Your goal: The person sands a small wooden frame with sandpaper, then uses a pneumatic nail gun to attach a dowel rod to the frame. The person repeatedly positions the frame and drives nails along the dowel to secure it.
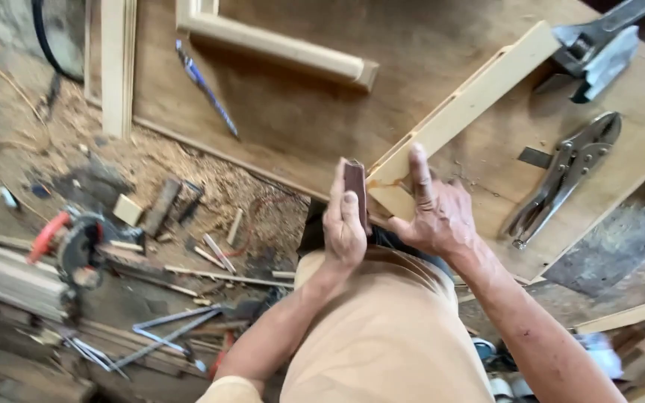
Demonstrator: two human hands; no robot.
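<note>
My left hand [343, 224] grips a small dark brown block [354, 186], held upright against the near end of a long pale wooden strip [463, 108]. That strip lies slantwise on the brown plywood workbench [315, 112] and has slots cut along its edge. My right hand [434, 213] presses down on the strip's near end, index finger stretched along the wood. Both hands meet at the bench's front edge, just above my waist.
Locking pliers [565, 175] lie on the bench to the right, a metal clamp [595, 48] at the top right. A moulded wooden frame [278, 45] and a blue pen [204, 86] lie farther back. Sawdust, offcuts and a circular saw [72, 242] cover the floor at left.
</note>
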